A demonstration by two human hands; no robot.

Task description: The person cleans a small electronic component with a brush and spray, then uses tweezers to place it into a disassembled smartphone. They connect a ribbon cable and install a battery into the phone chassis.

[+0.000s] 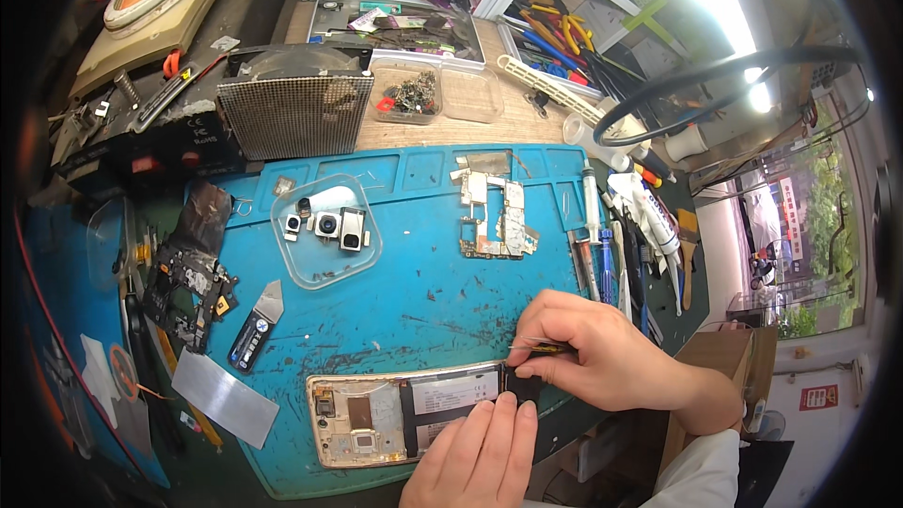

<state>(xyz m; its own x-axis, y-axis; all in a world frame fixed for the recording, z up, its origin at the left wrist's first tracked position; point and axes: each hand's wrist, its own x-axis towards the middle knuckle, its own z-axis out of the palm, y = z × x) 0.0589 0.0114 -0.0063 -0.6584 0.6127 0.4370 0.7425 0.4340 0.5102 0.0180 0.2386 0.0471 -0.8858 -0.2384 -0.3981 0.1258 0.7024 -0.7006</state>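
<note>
An opened phone [365,461] with a gold frame lies on the blue work mat, its battery [451,393] and inner parts exposed. My left hand [475,456] rests on it, fingers stretched out side by side across the battery and the dark right end. Above that end, my right hand [583,348] is closed around dark tweezers [550,348], whose thin metal tips point left. The right thumb and fingertips are at a black piece [523,386] at the phone's end; its exact form is partly hidden by my fingers.
A bare circuit board [508,216] and a clear tray [372,259] with camera modules lie farther back. To the left are a blade tool [254,339], a metal plate [226,400] and dark phone parts [188,287]. A syringe [591,202] and brushes line the right edge.
</note>
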